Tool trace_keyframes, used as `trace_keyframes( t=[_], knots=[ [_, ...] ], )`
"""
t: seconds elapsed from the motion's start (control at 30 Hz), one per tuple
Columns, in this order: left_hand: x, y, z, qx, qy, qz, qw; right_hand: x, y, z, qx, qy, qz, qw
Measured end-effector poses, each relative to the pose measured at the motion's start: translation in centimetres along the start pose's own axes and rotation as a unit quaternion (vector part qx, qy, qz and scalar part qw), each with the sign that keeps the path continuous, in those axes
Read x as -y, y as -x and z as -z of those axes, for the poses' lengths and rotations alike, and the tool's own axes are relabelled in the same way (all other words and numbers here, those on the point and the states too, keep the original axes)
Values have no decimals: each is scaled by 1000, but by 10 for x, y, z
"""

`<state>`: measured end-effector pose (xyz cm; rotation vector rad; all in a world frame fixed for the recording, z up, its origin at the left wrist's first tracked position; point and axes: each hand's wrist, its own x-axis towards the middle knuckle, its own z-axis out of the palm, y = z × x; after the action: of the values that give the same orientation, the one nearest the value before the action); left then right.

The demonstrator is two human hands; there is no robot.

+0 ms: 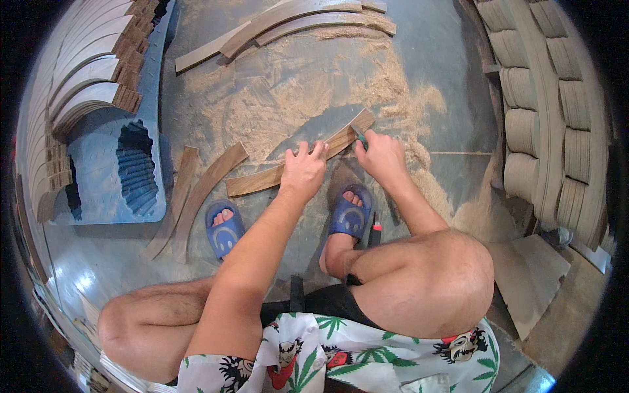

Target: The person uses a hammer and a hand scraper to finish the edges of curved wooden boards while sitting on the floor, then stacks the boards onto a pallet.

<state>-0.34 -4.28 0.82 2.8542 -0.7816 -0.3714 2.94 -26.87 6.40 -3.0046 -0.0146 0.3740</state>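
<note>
A curved wooden strip [259,179] lies on the dusty floor in front of my feet, its far end pointing up to the right. My left hand [304,171] grips the strip near its middle, fingers draped over it. In my right hand [381,154] is a small knife-like tool [358,134] with a green grip and a grey blade. Its blade touches or lies just over the strip near the far end; which of the two, I cannot tell. My right fingers are wrapped round the grip and hide most of it.
Two curved strips [208,178] lie left of my feet, beside a blue plastic pallet [105,180] stacked with curved pieces [88,98]. More strips [288,26] lie ahead beyond the sawdust [262,98]. Stacked wood [524,124] stands right. A red-and-black handled tool [375,234] is by my right foot.
</note>
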Motion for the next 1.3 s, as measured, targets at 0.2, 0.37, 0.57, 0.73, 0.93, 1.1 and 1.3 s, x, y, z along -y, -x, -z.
trace_keyframes(
  t=[0.2,0.37,0.57,0.73,0.93,1.1,1.3],
  knots=[
    [3,1,-1,-5,-10,-2,1000,-32,15,-25,-111,-72,68,989],
    [3,-1,4,8,8,10,1000,-49,41,-23,-90,-151,24,984],
    [10,-2,-10,-49,13,3,999,-72,118,-49,-148,-149,39,977],
    [12,-3,-1,-68,24,-16,997,-83,190,-58,-99,-146,-20,984],
    [16,-4,1,-76,36,8,996,-97,266,-105,-35,-299,-187,935],
    [12,-6,1,-89,37,-3,995,-81,282,-115,-32,-319,-329,888],
    [11,-3,4,-71,30,10,997,-59,293,-111,-43,-131,-135,981]
  ],
)
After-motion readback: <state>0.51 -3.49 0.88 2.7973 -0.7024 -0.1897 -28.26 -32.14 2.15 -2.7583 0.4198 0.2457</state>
